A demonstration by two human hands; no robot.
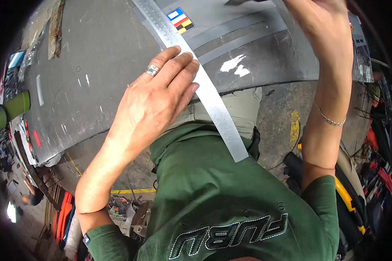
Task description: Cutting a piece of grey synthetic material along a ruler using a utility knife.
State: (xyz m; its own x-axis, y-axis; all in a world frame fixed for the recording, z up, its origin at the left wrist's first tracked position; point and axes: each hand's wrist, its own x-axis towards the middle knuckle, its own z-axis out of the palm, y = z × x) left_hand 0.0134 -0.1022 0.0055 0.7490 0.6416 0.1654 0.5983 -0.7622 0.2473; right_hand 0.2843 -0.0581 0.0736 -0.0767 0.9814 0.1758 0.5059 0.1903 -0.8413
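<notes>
My left hand (157, 93), with a ring on one finger, presses down on a long metal ruler (222, 117). Its fingers are stretched out flat across the ruler, and the thumb rests by the ruler's edge. The ruler slants over the table edge toward my shirt. Under its far part lies a grey sheet (213, 26) with a small coloured patch (180, 20) and a long slot-shaped frame. My right hand (324, 8) is raised at the top right, its fingers cut off by the picture's edge. A dark blurred object (244, 1) shows near it; whether the hand holds it is unclear.
The dark, scratched table (87, 56) curves across the view. A green rolled item (15, 106) lies at its left end, and clear plastic (361, 56) hangs at the right. Rolls of material (344, 195) stand at the lower right. Another person (32, 193) appears far left.
</notes>
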